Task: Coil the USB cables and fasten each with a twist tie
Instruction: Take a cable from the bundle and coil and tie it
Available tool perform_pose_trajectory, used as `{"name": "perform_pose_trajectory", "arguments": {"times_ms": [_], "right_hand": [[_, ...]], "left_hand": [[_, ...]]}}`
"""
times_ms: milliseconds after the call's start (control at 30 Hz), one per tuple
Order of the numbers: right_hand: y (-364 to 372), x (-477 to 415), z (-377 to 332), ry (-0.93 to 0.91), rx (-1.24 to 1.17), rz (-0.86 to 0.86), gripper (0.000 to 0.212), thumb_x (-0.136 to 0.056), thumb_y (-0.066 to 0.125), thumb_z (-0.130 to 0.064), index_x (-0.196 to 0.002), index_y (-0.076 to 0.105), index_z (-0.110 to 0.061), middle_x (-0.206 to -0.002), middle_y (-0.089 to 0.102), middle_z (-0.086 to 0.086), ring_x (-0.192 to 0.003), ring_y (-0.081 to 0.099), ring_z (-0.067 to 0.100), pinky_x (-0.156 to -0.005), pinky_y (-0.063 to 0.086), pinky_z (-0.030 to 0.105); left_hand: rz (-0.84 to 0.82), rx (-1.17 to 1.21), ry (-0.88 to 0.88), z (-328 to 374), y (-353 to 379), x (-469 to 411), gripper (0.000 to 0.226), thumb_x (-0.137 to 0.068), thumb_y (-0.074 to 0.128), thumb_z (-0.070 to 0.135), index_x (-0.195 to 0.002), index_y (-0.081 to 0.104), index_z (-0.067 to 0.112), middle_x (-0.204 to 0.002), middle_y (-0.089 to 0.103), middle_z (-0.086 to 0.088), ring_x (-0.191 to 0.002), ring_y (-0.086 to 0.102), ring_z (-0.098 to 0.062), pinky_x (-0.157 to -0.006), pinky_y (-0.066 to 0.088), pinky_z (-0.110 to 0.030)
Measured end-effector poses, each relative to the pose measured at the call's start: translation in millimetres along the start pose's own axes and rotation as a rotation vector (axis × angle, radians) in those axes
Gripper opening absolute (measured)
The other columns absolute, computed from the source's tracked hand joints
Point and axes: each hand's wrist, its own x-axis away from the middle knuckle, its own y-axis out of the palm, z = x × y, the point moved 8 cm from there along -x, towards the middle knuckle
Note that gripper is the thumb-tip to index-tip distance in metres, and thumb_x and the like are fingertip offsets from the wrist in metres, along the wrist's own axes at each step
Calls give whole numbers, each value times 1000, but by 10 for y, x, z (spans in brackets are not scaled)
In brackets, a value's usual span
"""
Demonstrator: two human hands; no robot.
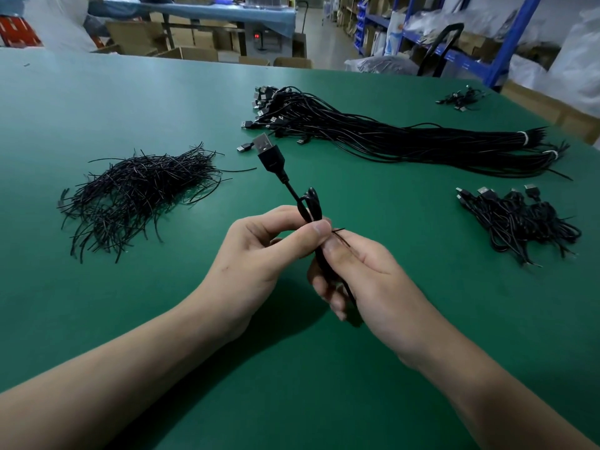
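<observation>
A coiled black USB cable (311, 206) is held above the green table (162, 102), its plug (268, 154) pointing up and away. My left hand (259, 254) pinches the coil between thumb and fingers. My right hand (363, 274) grips the coil's lower part, and a thin black twist tie (339, 232) sticks out between the two thumbs. A heap of loose twist ties (136, 193) lies to the left. A long bundle of uncoiled USB cables (389, 134) lies behind the hands. Tied coils (519, 222) are heaped at the right.
A small cluster of cables (461, 99) sits near the table's far right corner. One loose USB plug (244, 147) lies beside the bundle. Beyond the table are cardboard boxes (136, 37), a blue-covered bench (201, 11) and blue shelving (506, 40).
</observation>
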Motion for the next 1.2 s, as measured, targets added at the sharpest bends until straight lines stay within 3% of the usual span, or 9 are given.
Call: {"name": "perform_pose_trajectory", "arguments": {"times_ms": [67, 200, 300, 500, 600, 767, 900, 1033, 1200], "right_hand": [[-78, 14, -49, -40, 121, 40, 24, -98, 45, -43, -89, 66, -32, -78, 67, 0, -60, 55, 14, -56, 45, 29], [-279, 51, -183, -180, 323, 248, 19, -91, 62, -41, -107, 63, -33, -90, 67, -11, -75, 65, 13, -68, 57, 39], [-315, 97, -292, -305, 503, 345, 19, -89, 68, -42, -106, 60, -37, -90, 64, -13, -78, 65, 13, -64, 54, 33], [-244, 156, -421, -473, 908, 342, 17, -98, 58, -45, -97, 54, -29, -74, 55, -11, -67, 55, 13, -58, 48, 35], [-212, 151, -446, -498, 1011, 304, 23, -102, 51, -45, -93, 54, -24, -72, 53, -15, -63, 47, 9, -54, 43, 29], [-274, 121, -381, -442, 685, 246, 27, -104, 50, -34, -83, 58, -20, -66, 57, -11, -56, 50, 7, -53, 32, 15], [-268, 67, -237, -309, 328, 248, 30, -104, 49, -32, -77, 56, -20, -67, 55, -2, -64, 53, 21, -60, 45, 40], [-264, 29, -121, -174, 103, 277, 32, -100, 49, -31, -70, 52, -24, -58, 40, -16, -52, 34, 2, -52, 30, 16], [-175, 42, 90, 94, -337, 260, 36, -103, 50, -23, -68, 50, -20, -50, 25, -12, -43, 15, 6, -43, 12, 22]], "left_hand": [[-14, 16, -5, 4, 7, 5, 22, -91, 69, 23, -90, 73, 1, -80, 65, 1, -67, 60, -20, -68, 50, -29], [87, 2, -60, -51, -109, -12, 16, -86, 72, 28, -89, 80, 15, -80, 71, 2, -81, 59, -11, -82, 47, -29], [90, -9, -90, -79, -114, -13, 19, -85, 71, 28, -90, 80, 12, -86, 75, -11, -84, 62, -17, -85, 50, -37], [-28, 4, -98, -72, 4, -19, 17, -86, 70, 25, -72, 73, 16, -67, 65, 2, -61, 58, -9, -64, 49, -18], [-83, 30, -107, -75, 52, -18, 17, -88, 67, 24, -73, 72, 18, -68, 65, 1, -61, 58, -7, -62, 48, -17], [-133, 31, -96, -59, 101, 9, 24, -93, 65, 23, -89, 66, -1, -78, 71, -7, -71, 63, -13, -68, 50, -23], [-55, -5, -40, 14, 81, 18, 24, -91, 67, 23, -97, 64, 0, -78, 61, -24, -77, 66, -25, -75, 51, -38], [27, -241, 64, 119, 37, 38, 16, -89, 73, 27, -89, 64, 14, -73, 60, -3, -71, 61, -18, -69, 50, -44], [163, -762, 484, 451, 59, 157, 15, -89, 76, 27, -85, 63, 30, -77, 65, 21, -72, 64, 3, -68, 52, -21]]}}
